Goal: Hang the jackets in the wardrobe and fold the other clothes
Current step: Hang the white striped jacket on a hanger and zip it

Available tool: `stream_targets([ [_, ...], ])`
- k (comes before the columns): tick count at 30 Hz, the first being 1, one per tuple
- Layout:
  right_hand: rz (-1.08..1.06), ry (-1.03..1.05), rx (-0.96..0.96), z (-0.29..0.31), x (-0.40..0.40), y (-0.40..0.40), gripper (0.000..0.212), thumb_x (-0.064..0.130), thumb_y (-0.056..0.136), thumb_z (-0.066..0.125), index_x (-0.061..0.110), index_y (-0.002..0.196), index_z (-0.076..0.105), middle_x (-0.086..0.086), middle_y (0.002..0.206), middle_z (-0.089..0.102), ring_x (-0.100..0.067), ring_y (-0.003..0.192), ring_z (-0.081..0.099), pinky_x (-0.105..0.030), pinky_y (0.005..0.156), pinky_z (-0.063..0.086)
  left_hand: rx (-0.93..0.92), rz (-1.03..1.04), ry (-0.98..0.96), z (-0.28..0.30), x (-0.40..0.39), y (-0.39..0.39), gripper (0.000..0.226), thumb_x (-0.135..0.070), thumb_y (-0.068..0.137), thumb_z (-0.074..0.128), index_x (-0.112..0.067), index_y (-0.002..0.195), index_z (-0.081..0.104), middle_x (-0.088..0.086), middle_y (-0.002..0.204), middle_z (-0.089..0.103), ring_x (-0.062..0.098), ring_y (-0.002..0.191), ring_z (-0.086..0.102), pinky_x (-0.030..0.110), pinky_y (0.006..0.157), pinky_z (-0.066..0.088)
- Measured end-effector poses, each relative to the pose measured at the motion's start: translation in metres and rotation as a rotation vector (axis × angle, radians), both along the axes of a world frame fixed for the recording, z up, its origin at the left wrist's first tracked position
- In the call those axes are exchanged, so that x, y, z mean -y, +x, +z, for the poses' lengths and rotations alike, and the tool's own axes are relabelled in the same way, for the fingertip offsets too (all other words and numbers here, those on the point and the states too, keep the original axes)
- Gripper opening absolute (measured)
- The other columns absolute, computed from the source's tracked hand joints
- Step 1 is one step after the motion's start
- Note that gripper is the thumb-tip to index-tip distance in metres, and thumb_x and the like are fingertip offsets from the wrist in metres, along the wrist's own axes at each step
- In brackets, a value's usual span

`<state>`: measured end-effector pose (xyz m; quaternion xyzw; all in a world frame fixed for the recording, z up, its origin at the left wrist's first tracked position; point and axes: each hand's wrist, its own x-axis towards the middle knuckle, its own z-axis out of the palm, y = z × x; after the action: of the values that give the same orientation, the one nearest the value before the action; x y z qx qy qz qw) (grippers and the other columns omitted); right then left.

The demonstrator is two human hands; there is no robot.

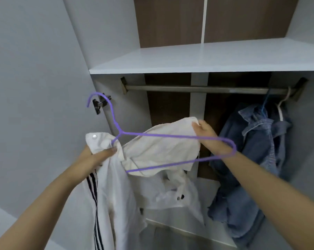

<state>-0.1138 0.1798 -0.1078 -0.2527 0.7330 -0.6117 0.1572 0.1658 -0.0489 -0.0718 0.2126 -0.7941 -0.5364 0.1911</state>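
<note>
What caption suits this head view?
Both hands, left hand and right hand, fit a white jacket onto a purple hanger.

Soft, even light; slight blur, edges bowed by wide-angle distortion.

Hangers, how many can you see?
3. A purple hanger is in the person's hands with a white jacket; a blue hanger and a white hanger hang on the rail. Others may be hidden.

The white jacket (152,150) at frame centre was soft, matt cloth on a smooth purple hanger (170,136). The jackets (252,150) at right were faded denim, under a dull metal rail (197,88) and a smooth white shelf (206,58).
</note>
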Motion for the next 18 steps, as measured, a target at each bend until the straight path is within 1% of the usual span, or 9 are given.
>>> stream_targets([
  [3,-0.239,0.067,-0.153,-0.080,-0.014,0.054,0.028,0.015,0.100,0.051,0.012,0.128,0.048,-0.007,0.125,0.050,-0.021,0.113,0.052,-0.031,0.099,0.042,-0.105,0.115,0.198,0.017,0.002,-0.014,0.036,-0.042,0.070,0.073,-0.019,0.097,0.071,0.008,0.096,0.069,0.033,0.097,0.066,0.044,0.084,0.053],
  [5,-0.227,-0.003,-0.049,-0.140,-0.020,0.116,0.024,0.021,0.096,0.059,0.031,0.116,0.051,0.005,0.120,0.052,-0.021,0.114,0.055,-0.018,0.091,0.043,-0.138,0.136,0.212,0.024,0.001,-0.022,0.041,-0.038,0.073,0.070,-0.012,0.105,0.069,0.014,0.102,0.068,0.043,0.109,0.062,0.056,0.099,0.044],
  [7,-0.043,0.065,0.023,-0.183,-0.009,0.174,0.037,0.034,0.085,0.071,0.042,0.113,0.048,0.017,0.117,0.051,-0.007,0.114,0.053,-0.006,0.088,0.037,-0.126,0.089,0.226,0.029,0.000,-0.027,0.029,-0.032,0.079,0.068,-0.014,0.101,0.073,0.010,0.096,0.071,0.034,0.100,0.068,0.044,0.090,0.052],
  [8,0.050,0.116,0.011,-0.196,0.002,0.195,0.050,0.041,0.078,0.074,0.041,0.120,0.047,0.021,0.122,0.048,0.000,0.117,0.049,-0.004,0.089,0.035,-0.103,0.046,0.232,0.031,-0.001,-0.028,0.021,-0.031,0.082,0.066,-0.017,0.094,0.076,0.008,0.092,0.073,0.028,0.092,0.071,0.034,0.081,0.056],
  [10,0.117,0.114,0.063,-0.203,0.024,0.214,0.060,0.039,0.078,0.075,0.029,0.132,0.048,0.016,0.131,0.049,-0.002,0.124,0.047,-0.011,0.097,0.037,-0.076,-0.030,0.242,0.035,-0.004,-0.028,0.017,-0.031,0.082,0.066,-0.019,0.088,0.077,0.009,0.092,0.074,0.024,0.089,0.072,0.028,0.075,0.057],
  [12,0.161,0.016,0.191,-0.192,0.043,0.217,0.049,0.025,0.089,0.069,0.021,0.134,0.052,0.008,0.136,0.053,-0.010,0.129,0.049,-0.027,0.107,0.039,-0.073,-0.047,0.233,0.038,-0.003,-0.024,0.020,-0.031,0.081,0.066,-0.017,0.091,0.076,0.013,0.098,0.074,0.026,0.092,0.072,0.028,0.076,0.058],
  [13,0.236,-0.061,0.247,-0.185,0.050,0.219,0.045,0.023,0.093,0.064,0.021,0.136,0.052,0.011,0.137,0.054,-0.009,0.130,0.049,-0.028,0.108,0.040,-0.074,-0.041,0.221,0.039,-0.002,-0.021,0.020,-0.030,0.083,0.066,-0.015,0.093,0.075,0.014,0.099,0.073,0.026,0.092,0.072,0.027,0.075,0.058],
  [16,0.442,-0.115,0.370,-0.175,0.063,0.237,0.036,0.032,0.094,0.063,0.032,0.129,0.058,0.021,0.127,0.061,-0.002,0.122,0.055,-0.016,0.098,0.043,-0.071,0.001,0.202,0.041,0.003,-0.010,0.020,-0.025,0.090,0.062,-0.010,0.098,0.071,0.015,0.098,0.072,0.027,0.092,0.072,0.028,0.074,0.057],
  [18,0.449,-0.027,0.378,-0.178,0.068,0.250,0.027,0.038,0.084,0.073,0.032,0.109,0.067,0.012,0.112,0.069,-0.006,0.111,0.062,-0.022,0.093,0.050,-0.054,0.023,0.207,0.040,0.005,-0.003,0.023,-0.027,0.088,0.063,-0.009,0.099,0.071,0.016,0.100,0.072,0.029,0.095,0.071,0.031,0.079,0.057],
])
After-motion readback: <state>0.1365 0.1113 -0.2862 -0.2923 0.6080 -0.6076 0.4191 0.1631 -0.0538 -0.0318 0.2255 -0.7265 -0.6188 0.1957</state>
